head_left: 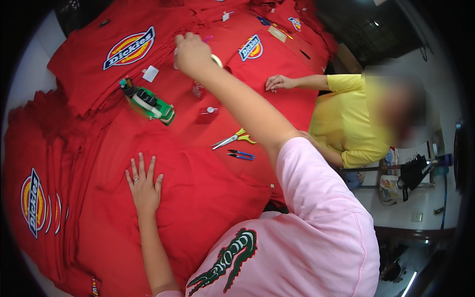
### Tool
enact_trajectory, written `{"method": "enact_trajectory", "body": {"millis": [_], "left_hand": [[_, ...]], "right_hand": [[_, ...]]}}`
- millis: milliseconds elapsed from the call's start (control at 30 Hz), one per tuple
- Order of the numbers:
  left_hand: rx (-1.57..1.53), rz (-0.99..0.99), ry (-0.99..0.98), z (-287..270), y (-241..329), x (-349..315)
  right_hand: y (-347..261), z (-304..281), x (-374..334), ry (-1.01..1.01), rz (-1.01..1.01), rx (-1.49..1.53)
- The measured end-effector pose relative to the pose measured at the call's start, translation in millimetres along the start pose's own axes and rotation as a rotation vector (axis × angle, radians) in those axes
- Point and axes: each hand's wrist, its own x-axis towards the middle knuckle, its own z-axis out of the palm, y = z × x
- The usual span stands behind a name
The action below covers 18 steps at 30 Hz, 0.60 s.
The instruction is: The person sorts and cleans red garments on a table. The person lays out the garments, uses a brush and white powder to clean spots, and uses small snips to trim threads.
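Observation:
My left hand (144, 190) lies flat with fingers spread on a red garment (198, 183) in front of me. My right arm reaches far across the table. The fingers of my right hand (193, 55) are curled over something mostly hidden; bits of pink and pale purple show beside them. A pale roll (216, 61), perhaps tape, sits partly behind that wrist. Between my hands lie a green and black hand-held device (151, 105), a small red box (207, 115), yellow-handled scissors (235, 138) and blue thread snips (241, 155).
Red shirts with an oval logo (129, 48) cover the far table, and a folded stack (33, 203) stands at the left. Across on the right, a person in a yellow shirt (341, 114) rests a hand (279, 83) on the cloth. A white tag (150, 73) lies near the device.

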Motion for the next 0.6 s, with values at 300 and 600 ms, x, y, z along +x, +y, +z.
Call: {"method": "enact_trajectory", "body": {"millis": [300, 600], "left_hand": [[-0.039, 0.002, 0.018, -5.8, -1.0, 3.6], [-0.026, 0.011, 0.038, -11.5, 5.7, 3.5]], "right_hand": [[36.2, 12.7, 47.6, -0.222, -0.068, -0.051], [-6.6, 109.9, 31.1, -0.264, 0.152, -0.100]]}}
